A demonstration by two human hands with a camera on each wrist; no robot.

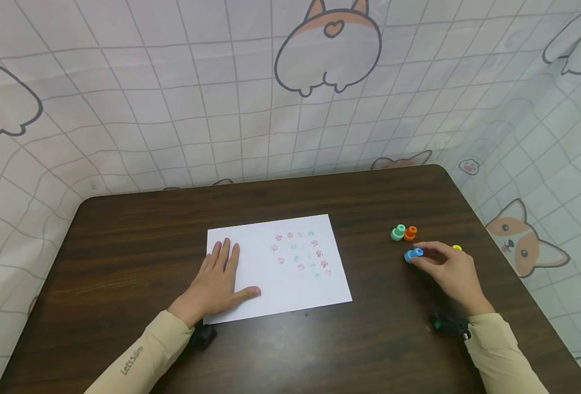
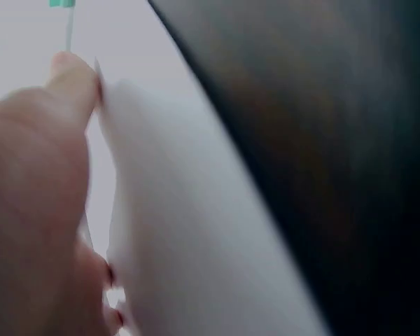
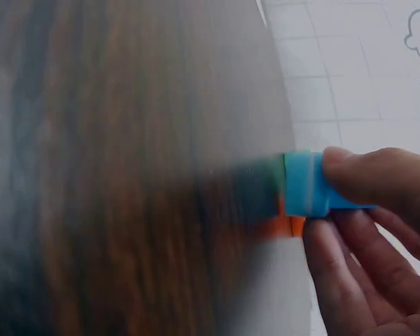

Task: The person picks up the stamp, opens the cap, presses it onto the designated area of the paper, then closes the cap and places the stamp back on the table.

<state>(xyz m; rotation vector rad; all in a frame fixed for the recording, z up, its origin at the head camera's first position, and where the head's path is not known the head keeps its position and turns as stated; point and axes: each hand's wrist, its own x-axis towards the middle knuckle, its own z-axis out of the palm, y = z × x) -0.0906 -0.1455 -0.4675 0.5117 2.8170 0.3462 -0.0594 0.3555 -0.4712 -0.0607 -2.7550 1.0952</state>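
A white sheet of paper (image 1: pixel 256 241) lies on the table with small red and teal stamped prints on its right half. My left hand (image 1: pixel 218 287) rests flat on the left part of the sheet, fingers straight and thumb spread. At the right, my right hand (image 1: pixel 450 271) pinches a blue stamp (image 1: pixel 412 254) between thumb and fingers. The blue stamp (image 3: pixel 304 183) is tilted; whether it touches the table I cannot tell. Just beyond it stand a mint green stamp (image 1: pixel 397 232) and an orange stamp (image 1: pixel 410 233) side by side. Behind my right hand shows a bit of something yellow (image 1: pixel 457 247).
The dark wooden table (image 1: pixel 122 241) has rounded far corners. A white gridded cloth (image 1: pixel 172 109) with cartoon dogs hangs behind it and along the right side. A black wrist device (image 1: pixel 450 324) sits at my right cuff, another (image 1: pixel 203 335) below my left wrist.
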